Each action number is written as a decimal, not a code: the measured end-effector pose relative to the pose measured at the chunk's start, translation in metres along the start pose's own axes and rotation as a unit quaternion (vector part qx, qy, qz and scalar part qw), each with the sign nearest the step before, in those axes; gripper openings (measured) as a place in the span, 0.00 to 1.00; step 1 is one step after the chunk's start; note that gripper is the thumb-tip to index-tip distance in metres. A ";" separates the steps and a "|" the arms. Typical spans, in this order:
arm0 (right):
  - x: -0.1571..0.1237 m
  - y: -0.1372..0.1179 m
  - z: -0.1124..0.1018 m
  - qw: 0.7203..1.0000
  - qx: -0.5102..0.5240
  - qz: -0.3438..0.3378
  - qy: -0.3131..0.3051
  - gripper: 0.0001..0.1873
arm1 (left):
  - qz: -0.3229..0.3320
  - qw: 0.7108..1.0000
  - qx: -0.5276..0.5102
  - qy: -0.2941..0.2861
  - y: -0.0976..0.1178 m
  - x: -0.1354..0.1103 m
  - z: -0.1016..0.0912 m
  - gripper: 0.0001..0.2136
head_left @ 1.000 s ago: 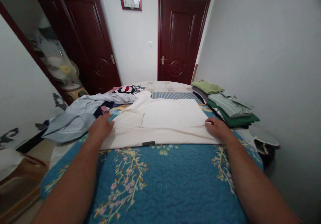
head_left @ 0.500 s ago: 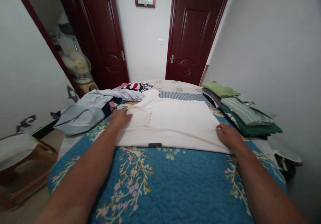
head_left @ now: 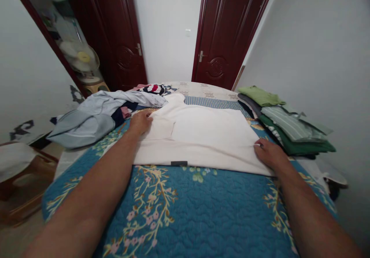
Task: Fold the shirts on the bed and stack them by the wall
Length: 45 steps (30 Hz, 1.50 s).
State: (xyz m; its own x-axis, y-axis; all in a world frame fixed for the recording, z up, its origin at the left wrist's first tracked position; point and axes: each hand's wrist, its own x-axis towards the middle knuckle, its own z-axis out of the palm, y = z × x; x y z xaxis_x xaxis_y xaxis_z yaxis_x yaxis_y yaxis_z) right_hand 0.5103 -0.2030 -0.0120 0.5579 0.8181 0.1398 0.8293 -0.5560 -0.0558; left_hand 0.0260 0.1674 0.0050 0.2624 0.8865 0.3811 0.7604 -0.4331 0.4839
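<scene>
A white shirt (head_left: 211,129) lies spread on the blue floral quilt (head_left: 219,208), one side folded over and a sleeve reaching toward the far left. A small dark patch (head_left: 179,163) sits on its near edge. My left hand (head_left: 141,121) pinches the fabric at the shirt's left, by the sleeve. At the right end, my right hand (head_left: 267,152) has its fingers closed on the shirt's edge. Folds of cloth run between the two hands.
Loose clothes, with a grey garment (head_left: 83,125) nearest, lie heaped at the left. Folded clothes, a green one (head_left: 306,146) low among them, are stacked at the right. A wooden stool (head_left: 23,173) stands left of the table, and a fan (head_left: 81,56) beyond.
The view has tipped downward, so the wall clock is nearly out of sight. Both hands keep their grip on the shirt, which lies almost the same.
</scene>
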 end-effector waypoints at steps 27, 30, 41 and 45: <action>-0.004 -0.023 -0.009 0.996 -0.016 0.087 0.034 0.27 | 0.003 0.986 -0.077 0.150 0.025 -0.005 -0.019 0.06; -0.004 -0.022 -0.009 0.994 0.004 0.095 0.046 0.27 | 0.015 0.982 -0.089 0.166 0.034 0.000 -0.022 0.06; 0.001 -0.016 -0.002 0.996 -0.017 0.092 0.010 0.25 | -0.022 0.988 -0.125 0.091 0.012 0.006 -0.002 0.12; 0.002 -0.013 -0.001 0.996 -0.013 0.091 0.009 0.26 | -0.024 0.986 -0.146 0.074 0.010 0.011 0.001 0.21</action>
State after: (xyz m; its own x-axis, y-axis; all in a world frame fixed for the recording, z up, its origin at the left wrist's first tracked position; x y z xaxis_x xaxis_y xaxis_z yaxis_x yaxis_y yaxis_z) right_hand 0.5000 -0.1944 -0.0096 0.6985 0.7001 0.1480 0.7126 -0.6993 -0.0555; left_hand 0.0376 0.1727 0.0130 0.1249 0.8831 0.4522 0.5605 -0.4389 0.7022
